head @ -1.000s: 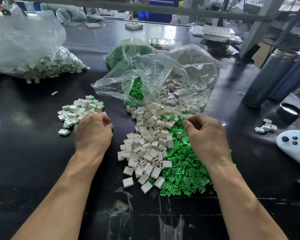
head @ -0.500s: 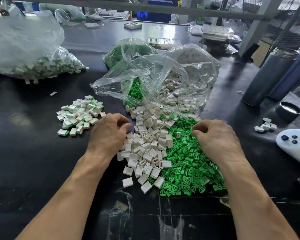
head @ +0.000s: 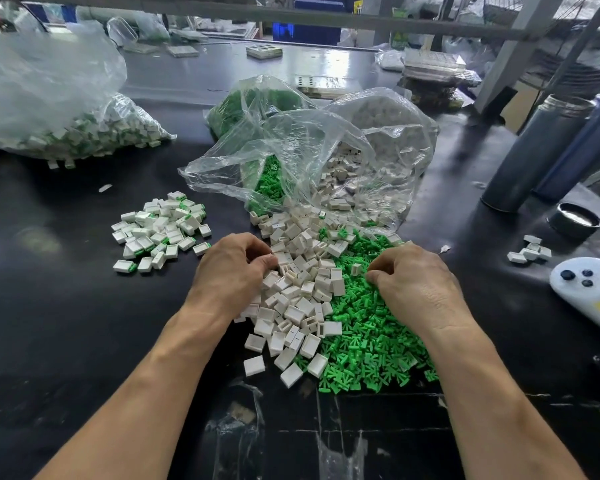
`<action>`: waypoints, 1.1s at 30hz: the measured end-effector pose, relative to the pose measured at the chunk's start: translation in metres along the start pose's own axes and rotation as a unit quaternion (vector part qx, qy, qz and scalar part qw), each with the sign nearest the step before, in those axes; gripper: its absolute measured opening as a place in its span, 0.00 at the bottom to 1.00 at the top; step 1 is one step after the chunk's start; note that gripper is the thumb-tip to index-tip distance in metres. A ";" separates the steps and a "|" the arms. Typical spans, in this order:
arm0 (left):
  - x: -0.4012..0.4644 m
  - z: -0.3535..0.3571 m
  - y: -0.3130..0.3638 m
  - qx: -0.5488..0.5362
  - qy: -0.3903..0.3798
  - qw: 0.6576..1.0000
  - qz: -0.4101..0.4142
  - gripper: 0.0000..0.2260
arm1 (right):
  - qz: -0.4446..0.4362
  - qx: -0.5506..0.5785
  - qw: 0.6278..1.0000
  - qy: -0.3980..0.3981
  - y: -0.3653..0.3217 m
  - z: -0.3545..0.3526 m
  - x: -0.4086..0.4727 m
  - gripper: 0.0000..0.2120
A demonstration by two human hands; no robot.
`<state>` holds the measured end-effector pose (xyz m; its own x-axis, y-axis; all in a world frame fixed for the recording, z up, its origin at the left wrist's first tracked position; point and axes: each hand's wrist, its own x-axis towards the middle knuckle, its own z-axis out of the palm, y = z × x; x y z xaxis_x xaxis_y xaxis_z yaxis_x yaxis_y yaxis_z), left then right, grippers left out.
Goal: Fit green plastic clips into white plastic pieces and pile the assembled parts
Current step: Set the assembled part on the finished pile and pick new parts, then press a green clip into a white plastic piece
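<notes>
1. The person's left hand (head: 234, 268) has come away from the small pile of assembled white-and-green parts (head: 160, 232) and now sits at the left edge of the heap of loose white rectangular plastic pieces (head: 300, 296), which I'll take as my landmark. A second ago it was over the assembled pile, so a finished part has likely just been dropped there.

2. Its fingers are curled down into the white pieces with the thumb close against them; it looks to be picking one up, though I cannot tell whether a piece is actually pinched yet (the knuckles hide the fingertips).

3. The right hand (head: 414, 282) has slid down the spread of loose bright green plastic clips (head: 368, 341), which lies touching the white heap on its right. Its fingers are bent with the tips pressed into the clips at the border with the white pieces; whether a clip is held, I cannot tell.

4. The assembled pile lies well to the left of the white heap, apart from it on the black glossy worktable (head: 66, 323).

5. Just behind the white heap, the crumpled clear plastic bags (head: 309, 150) spill out more of both kinds.

6. My reading: one cycle has closed and another is starting, with each hand fetching its half. Plenty of loose stock remains, so the task is far from finished.
</notes>
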<state>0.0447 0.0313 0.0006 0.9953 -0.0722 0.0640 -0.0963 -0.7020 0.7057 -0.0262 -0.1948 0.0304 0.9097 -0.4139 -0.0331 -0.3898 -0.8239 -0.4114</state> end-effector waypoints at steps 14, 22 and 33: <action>-0.006 -0.006 0.008 -0.141 0.005 0.990 0.025 0.07 | -0.041 0.202 0.975 0.087 -0.002 0.003 -0.005 0.02; -0.014 -0.009 0.021 -0.392 -0.064 0.916 0.046 0.10 | -0.087 0.483 0.871 0.021 -0.016 0.016 -0.010 0.08; -0.022 0.004 0.032 -0.521 -0.124 0.844 0.031 0.12 | -0.149 0.521 0.841 -0.007 -0.024 0.022 -0.017 0.09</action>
<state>0.0193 0.0074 0.0186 0.9442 -0.3228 0.0655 0.0374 0.3028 0.9523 -0.0295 -0.1599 0.0207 0.9495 -0.2378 0.2047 0.1854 -0.1011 -0.9774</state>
